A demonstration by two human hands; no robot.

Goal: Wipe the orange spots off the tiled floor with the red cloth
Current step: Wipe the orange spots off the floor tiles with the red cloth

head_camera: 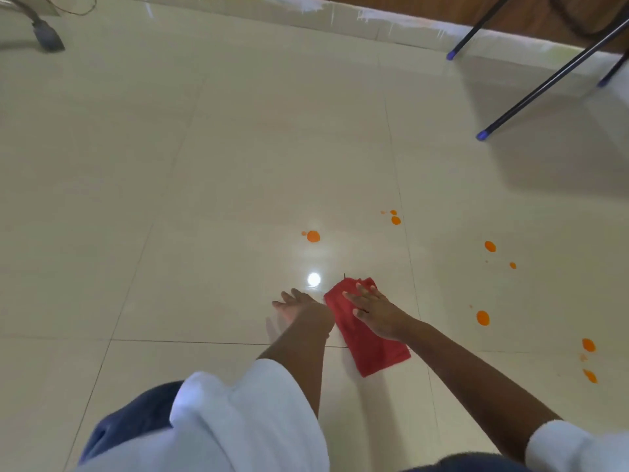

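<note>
A red cloth lies flat on the glossy cream tiled floor. My right hand presses on its far half with straight, spread fingers. Just left of the cloth, my left hand rests on the bare tile with its fingers straight. Several orange spots dot the floor: one large spot ahead of the hands, a small cluster further right, and more at the right.
Dark metal furniture legs with blue feet stand at the far right by the skirting. A grey chair base and a thin cable sit at the far left. A ceiling light glints on the tile.
</note>
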